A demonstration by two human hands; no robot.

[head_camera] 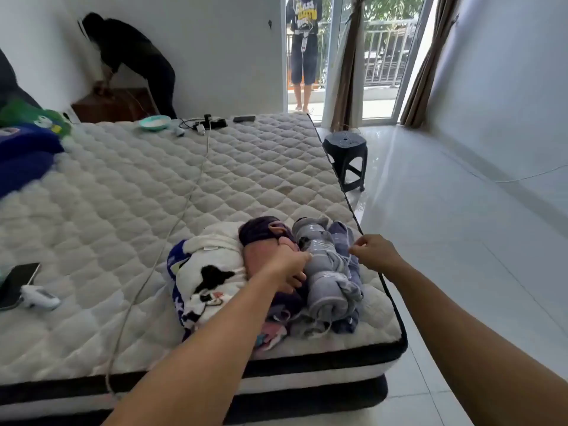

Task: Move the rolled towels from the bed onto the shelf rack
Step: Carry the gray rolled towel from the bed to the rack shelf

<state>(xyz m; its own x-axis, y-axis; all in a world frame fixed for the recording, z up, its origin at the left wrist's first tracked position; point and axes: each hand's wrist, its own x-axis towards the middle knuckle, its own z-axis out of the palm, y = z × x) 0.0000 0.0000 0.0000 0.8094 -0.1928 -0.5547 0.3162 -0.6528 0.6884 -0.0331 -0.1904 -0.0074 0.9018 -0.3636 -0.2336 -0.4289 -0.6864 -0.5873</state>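
Observation:
Several rolled towels lie bunched at the near right corner of the white quilted mattress (pixel 153 186). A grey roll (pixel 329 284) lies on the right over a blue-grey one (pixel 341 235). A pink roll (pixel 259 256) and a dark purple one (pixel 258 230) sit in the middle. A white roll with blue and black print (pixel 206 278) is on the left. My left hand (pixel 289 265) rests between the pink and grey rolls, fingers curled against the grey one. My right hand (pixel 373 253) hovers just right of the grey roll, fingers loosely pinched, holding nothing I can make out. No shelf rack is in view.
A white cable (pixel 184 207) crosses the mattress to a charger and phone (pixel 18 284) at the left. A bowl (pixel 154 122) and power strip sit at the far edge. A black plastic stool (pixel 347 158) stands on the tiled floor right of the bed. Two people stand at the back.

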